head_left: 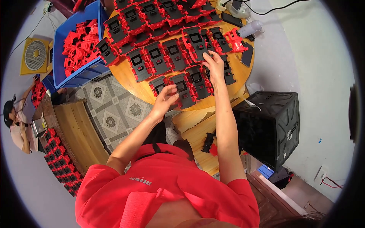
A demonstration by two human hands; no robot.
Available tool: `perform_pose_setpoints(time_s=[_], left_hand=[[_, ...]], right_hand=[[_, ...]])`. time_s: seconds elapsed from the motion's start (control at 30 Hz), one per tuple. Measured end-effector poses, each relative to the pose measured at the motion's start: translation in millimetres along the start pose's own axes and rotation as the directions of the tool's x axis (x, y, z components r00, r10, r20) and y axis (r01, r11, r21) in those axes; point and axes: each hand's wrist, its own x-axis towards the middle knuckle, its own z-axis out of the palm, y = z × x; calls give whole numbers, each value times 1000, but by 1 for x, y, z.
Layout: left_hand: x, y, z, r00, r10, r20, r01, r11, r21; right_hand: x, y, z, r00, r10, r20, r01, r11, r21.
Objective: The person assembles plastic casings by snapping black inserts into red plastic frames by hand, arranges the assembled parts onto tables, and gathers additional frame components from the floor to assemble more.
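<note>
Rows of red plastic housings with black plates cover the round wooden table (123,78). My right hand (215,66) grips the near edge of one red-and-black plastic housing (195,45), which appears to sit higher than its neighbours. Its thumb and fingertips close on that edge; the underside is hidden. At the table's near edge, my left hand (166,100) has its fingers apart and holds nothing. Just beyond those fingers lie a housing (157,84) in the front row and, to the right, another housing (182,90).
A blue crate (61,49) full of red parts stands left of the table. Phones (247,54) and a bottle (251,29) lie at its right side. A black crate (279,125) sits at right. Another person (24,129) is at a bench far left.
</note>
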Motion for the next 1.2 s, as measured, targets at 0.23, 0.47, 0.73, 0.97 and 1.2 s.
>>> perform_pose_setpoints(time_s=[0.23, 0.47, 0.73, 0.97, 1.2], left_hand=[[4, -10, -3, 999, -5, 36, 1, 995, 97], [-16, -25, 38, 989, 116, 88, -131, 973, 188], [-55, -125, 127, 928, -289, 234, 135, 849, 511], [-80, -233, 199, 821, -506, 264, 207, 695, 689], [-87, -260, 246, 734, -546, 404, 192, 737, 648]], right_hand=[[-8, 11, -5, 989, -100, -109, 95, 994, -51], [-127, 70, -43, 886, -330, -324, 294, 943, -157], [-386, 235, -275, 413, -380, -828, -613, 556, -561], [-457, 288, -377, 707, 51, -706, -564, 644, -518], [-478, 206, -359, 890, 328, -316, -247, 931, 269]])
